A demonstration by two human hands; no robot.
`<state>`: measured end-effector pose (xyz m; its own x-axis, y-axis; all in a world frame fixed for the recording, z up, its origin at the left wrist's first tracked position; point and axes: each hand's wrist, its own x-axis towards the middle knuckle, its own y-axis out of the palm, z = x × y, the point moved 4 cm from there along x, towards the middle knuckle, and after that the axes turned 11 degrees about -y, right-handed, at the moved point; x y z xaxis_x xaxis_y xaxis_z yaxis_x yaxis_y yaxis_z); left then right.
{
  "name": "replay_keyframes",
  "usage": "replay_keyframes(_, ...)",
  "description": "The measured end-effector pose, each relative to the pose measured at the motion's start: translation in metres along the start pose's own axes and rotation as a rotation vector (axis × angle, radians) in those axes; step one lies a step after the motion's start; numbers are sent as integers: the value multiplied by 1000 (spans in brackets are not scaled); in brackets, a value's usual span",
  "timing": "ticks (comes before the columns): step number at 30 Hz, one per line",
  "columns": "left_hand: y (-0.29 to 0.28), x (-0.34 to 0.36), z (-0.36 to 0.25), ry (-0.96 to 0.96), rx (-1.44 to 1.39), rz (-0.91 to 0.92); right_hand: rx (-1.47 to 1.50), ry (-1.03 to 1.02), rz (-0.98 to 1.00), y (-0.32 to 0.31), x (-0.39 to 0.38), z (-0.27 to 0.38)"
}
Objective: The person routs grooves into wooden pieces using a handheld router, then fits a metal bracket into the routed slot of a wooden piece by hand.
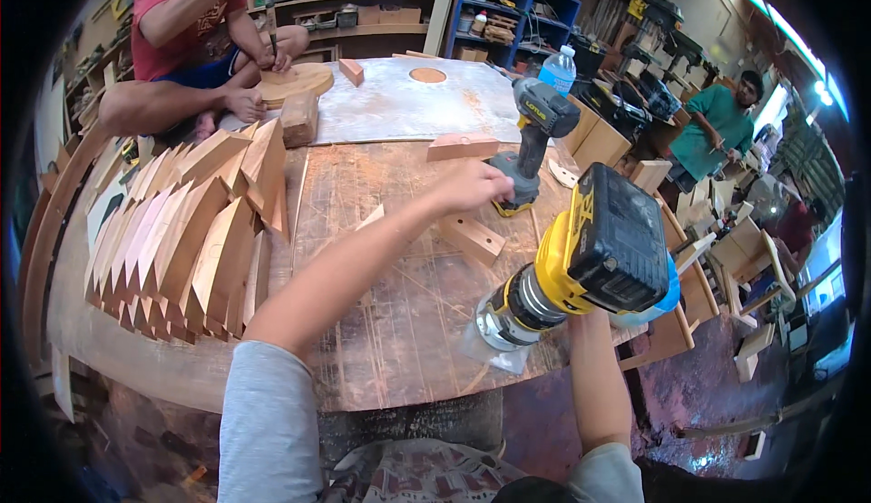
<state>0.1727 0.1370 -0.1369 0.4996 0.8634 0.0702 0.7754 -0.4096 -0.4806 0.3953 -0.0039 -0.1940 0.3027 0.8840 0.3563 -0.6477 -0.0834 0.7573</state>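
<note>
My left hand (474, 187) reaches across the table with its fingers curled. Its fingertips are at the lower part of a grey and yellow cordless driver (531, 149) that stands upright; whether they grip anything is hidden. Just below that hand lies a wooden block with drilled holes (472, 238). Close in front of me at the right is a yellow and black cordless router (567, 253), battery uppermost, its clear base at the table's near edge. My right forearm (599, 380) rises behind this router, which covers my right hand and its fingers.
Angled wooden pieces (181, 231) are stacked at the left of the table (363, 340). Loose blocks (463, 146) lie farther back. A person (204, 40) sits on the far left, working on a round wooden board (299, 83). Another person (712, 126) stands at the right.
</note>
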Motion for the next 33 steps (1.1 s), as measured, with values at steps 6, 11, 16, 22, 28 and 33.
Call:
replay_keyframes(6,7,-8,-6,-76,-280,234,-586,119,-59,55,17,-24)
replay_keyframes(11,10,3,-6,43,-273,313,-823,133,65,65,22,-23)
replay_keyframes(16,-14,22,-6,-49,-220,233,-995,-17,99,60,30,-21)
replay_keyframes(22,-96,103,71,-90,-73,-315,-649,116,-136,22,38,-19)
replay_keyframes(28,-110,148,92,-221,36,-287,-1153,-152,-29,30,34,-12)
replay_keyframes(33,-95,156,99,-234,58,-53,-1369,-273,25,31,37,-15)
